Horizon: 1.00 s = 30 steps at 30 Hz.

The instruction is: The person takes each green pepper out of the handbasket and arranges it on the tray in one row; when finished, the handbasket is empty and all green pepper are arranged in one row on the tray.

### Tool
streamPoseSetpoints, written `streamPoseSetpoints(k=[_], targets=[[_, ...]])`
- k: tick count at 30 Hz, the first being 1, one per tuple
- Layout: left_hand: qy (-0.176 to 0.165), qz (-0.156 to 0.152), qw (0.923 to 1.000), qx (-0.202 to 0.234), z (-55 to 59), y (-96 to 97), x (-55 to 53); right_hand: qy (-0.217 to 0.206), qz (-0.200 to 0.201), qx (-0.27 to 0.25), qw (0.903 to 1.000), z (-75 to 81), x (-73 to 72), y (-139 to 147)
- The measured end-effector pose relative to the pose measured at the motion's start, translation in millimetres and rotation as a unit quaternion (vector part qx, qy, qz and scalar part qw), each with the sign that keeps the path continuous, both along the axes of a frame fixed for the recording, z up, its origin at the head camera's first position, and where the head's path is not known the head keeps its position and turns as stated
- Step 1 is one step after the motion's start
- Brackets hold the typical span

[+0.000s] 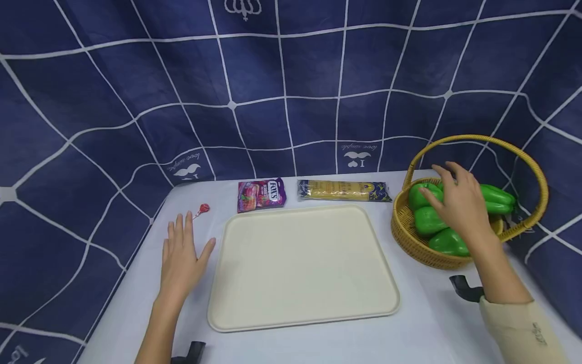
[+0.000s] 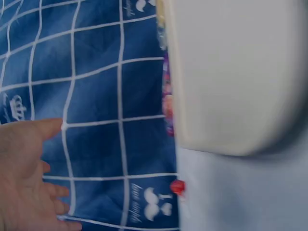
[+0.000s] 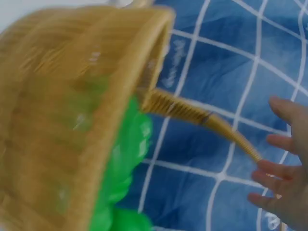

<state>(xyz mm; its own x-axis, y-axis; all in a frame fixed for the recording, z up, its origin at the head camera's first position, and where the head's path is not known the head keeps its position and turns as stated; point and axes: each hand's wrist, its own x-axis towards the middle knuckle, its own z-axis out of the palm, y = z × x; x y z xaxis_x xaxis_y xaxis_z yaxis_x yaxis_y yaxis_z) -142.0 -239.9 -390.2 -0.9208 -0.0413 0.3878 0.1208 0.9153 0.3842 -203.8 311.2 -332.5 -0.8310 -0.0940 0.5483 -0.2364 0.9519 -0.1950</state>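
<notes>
My right hand (image 1: 464,202) hovers over the wicker basket (image 1: 420,253), under its arched handle, fingers apart and holding nothing. Several green bell peppers (image 1: 449,242) fill the basket; the hand hides part of them in the head view. In the right wrist view the fingers show in front of the basket handle (image 3: 192,111), beside the green peppers (image 3: 127,149). My left hand (image 1: 179,258) is held flat with straight fingers to the left of the cream tray (image 1: 304,268). Just beyond its fingertips lies a red lollipop (image 1: 204,208).
A purple FOX'S candy bag (image 1: 261,195) and a yellow pack of dry noodles (image 1: 344,190) lie behind the tray on the white table (image 1: 354,344). A dark blue checked cloth (image 1: 313,121) hangs behind and at both sides.
</notes>
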Motion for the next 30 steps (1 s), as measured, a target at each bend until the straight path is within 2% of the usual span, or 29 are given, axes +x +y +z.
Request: streamPoseSetpoints(k=[4, 7, 11, 14, 20, 24, 30], targets=[[-0.011, -0.030, 0.9982, 0.051, -20.5, -10.0, 3.6, 0.052, -0.010, 0.000, 0.9986, -8.6, -8.8, 20.1], [-0.045, -0.056, 0.9942, 0.081, -35.6, -17.0, 5.4, 0.052, -0.028, -0.002, 0.9983, -16.2, -15.0, 39.9], [-0.099, -0.087, 0.9856, 0.106, -53.0, -22.9, 9.0, 0.007, -0.058, -0.015, 0.9982, -25.8, -21.7, 65.7], [-0.122, -0.102, 0.9804, 0.116, -64.3, -24.2, 11.5, -0.029, -0.075, -0.020, 0.9966, -32.0, -24.5, 79.8], [-0.129, -0.101, 0.9792, 0.120, -82.2, -25.4, 12.2, -0.093, -0.100, -0.029, 0.9902, -41.4, -28.5, 91.0], [-0.131, -0.104, 0.9783, 0.122, -86.2, -26.0, 11.5, -0.147, -0.124, -0.047, 0.9802, -44.5, -30.3, 96.5], [-0.130, -0.116, 0.9770, 0.124, -88.4, -26.8, 10.7, -0.211, -0.147, -0.039, 0.9656, -43.8, -29.2, 101.0]])
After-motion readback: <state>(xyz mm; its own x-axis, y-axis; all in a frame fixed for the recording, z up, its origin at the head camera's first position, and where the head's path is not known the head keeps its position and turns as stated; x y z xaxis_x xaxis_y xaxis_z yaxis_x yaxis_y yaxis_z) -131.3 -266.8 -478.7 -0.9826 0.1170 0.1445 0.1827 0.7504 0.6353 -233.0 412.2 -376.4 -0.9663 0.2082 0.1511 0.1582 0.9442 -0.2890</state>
